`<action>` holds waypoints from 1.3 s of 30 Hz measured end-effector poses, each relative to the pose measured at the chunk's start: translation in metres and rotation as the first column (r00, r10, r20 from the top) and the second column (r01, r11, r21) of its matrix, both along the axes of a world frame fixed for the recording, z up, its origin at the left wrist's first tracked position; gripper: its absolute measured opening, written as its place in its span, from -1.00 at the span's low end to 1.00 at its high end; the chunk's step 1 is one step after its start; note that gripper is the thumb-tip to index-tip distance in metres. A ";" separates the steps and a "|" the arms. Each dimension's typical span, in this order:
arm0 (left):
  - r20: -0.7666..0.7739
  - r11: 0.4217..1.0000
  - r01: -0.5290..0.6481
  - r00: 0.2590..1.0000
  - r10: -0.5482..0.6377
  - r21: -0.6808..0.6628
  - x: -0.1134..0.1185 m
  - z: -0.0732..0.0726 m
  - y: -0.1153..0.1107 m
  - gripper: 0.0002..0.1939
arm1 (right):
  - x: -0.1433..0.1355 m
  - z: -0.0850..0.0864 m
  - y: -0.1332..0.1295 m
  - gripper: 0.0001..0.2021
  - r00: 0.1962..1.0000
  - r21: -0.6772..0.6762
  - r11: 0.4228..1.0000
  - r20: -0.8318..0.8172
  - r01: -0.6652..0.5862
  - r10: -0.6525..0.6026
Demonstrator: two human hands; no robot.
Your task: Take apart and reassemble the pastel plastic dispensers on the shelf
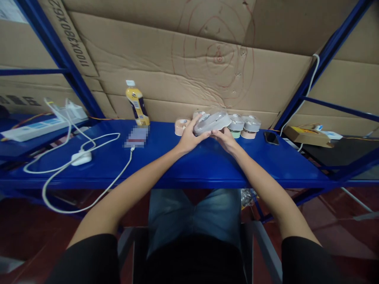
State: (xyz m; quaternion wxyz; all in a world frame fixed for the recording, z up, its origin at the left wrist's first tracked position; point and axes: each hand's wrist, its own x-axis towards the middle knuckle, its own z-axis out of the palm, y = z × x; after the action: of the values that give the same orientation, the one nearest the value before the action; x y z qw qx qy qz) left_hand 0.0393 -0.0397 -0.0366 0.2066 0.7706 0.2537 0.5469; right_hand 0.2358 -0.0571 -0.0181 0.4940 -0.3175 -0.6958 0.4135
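Both hands hold an oblong, rounded case of greyish translucent plastic point(211, 123), tilted above the blue table. My left hand point(188, 139) wraps its left end, thumb along the lower edge. My right hand point(226, 139) grips it from below at the right, and its fingers are partly hidden behind it. Close behind stands a row of small rounded containers: a peach one point(181, 127) on the left, a green one with a clear lid point(236, 125) and a pink one with a clear lid point(250, 125) on the right. The held case partly covers another container behind it.
On the blue table point(204, 169) stand a yellow drink bottle point(137, 103) and a blurred flat device point(136, 137) on a white cable with a white adapter point(81, 157). To the right lie a phone point(271, 138) and an open cardboard box point(308, 136). Cardboard lines the back.
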 end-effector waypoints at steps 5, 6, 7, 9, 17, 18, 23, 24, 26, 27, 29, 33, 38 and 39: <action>0.002 0.994 0.083 0.997 -0.083 -0.075 -0.001 -0.003 0.000 0.08 | 0.007 0.000 -0.005 0.08 0.995 -0.047 0.999 -0.095 -0.013 0.009; 0.002 0.991 0.104 0.995 -0.104 -0.089 -0.002 -0.004 0.001 0.08 | 0.007 0.000 -0.004 0.06 0.996 -0.050 0.999 -0.094 0.001 -0.006; 0.001 0.987 0.124 0.992 -0.124 -0.103 -0.003 -0.004 0.002 0.08 | 0.008 -0.001 -0.002 0.04 0.996 -0.052 0.999 -0.091 0.014 -0.018; -0.004 0.979 0.158 0.987 -0.159 -0.132 -0.004 -0.006 0.004 0.08 | 0.010 -0.003 0.002 0.00 0.995 -0.055 0.998 -0.094 0.018 -0.023; 0.004 0.959 0.232 0.972 -0.235 -0.162 -0.002 -0.010 0.007 0.09 | 0.017 -0.006 0.005 -0.05 0.981 -0.081 0.992 -0.174 -0.095 0.080; 0.008 0.961 0.226 0.974 -0.228 -0.162 -0.001 -0.011 0.006 0.10 | 0.017 -0.007 0.006 -0.07 0.979 -0.089 0.990 -0.183 -0.108 0.091; 0.044 0.991 0.074 0.997 -0.069 -0.116 -0.001 -0.010 0.013 0.12 | 0.029 -0.007 0.023 -0.15 0.993 -0.084 0.995 -0.112 -0.059 0.049; 0.061 0.996 -0.002 0.998 0.007 -0.091 -0.004 -0.007 0.017 0.12 | 0.038 -0.006 0.029 -0.18 0.996 -0.039 0.999 -0.087 0.025 -0.028; 0.099 0.978 -0.202 0.973 0.206 -0.052 -0.016 0.001 0.027 0.12 | 0.062 -0.003 0.041 -0.30 0.940 0.115 0.933 -0.073 0.341 -0.334; 0.109 0.949 -0.310 0.943 0.314 -0.050 -0.023 0.006 0.032 0.12 | 0.079 -0.003 0.048 -0.37 0.841 0.214 0.814 -0.082 0.540 -0.535; 0.080 0.866 -0.490 0.863 0.498 -0.100 -0.037 0.017 0.043 0.14 | 0.117 -0.004 0.060 -0.46 0.543 0.322 0.484 -0.121 0.813 -0.831; -0.179 0.640 -0.729 0.682 0.709 -0.243 -0.048 0.035 0.056 0.15 | 0.185 -0.019 0.081 -0.45 0.098 0.171 0.081 -0.090 0.982 -0.991; -0.451 0.471 -0.850 0.525 0.722 -0.235 -0.028 0.042 0.065 0.08 | 0.216 -0.044 0.101 -0.28 0.376 -0.036 0.384 -0.138 0.922 -0.916; -0.474 0.460 -0.859 0.509 0.718 -0.225 -0.023 0.042 0.066 0.07 | 0.217 -0.047 0.104 -0.27 0.447 -0.003 0.453 -0.160 0.892 -0.880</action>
State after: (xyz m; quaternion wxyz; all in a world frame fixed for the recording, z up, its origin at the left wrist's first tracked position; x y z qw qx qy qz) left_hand 0.0158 0.0259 0.0049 0.0481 0.5682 0.7293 0.3780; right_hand 0.4533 0.0467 -0.0649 0.6963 -0.5838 -0.4084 0.0872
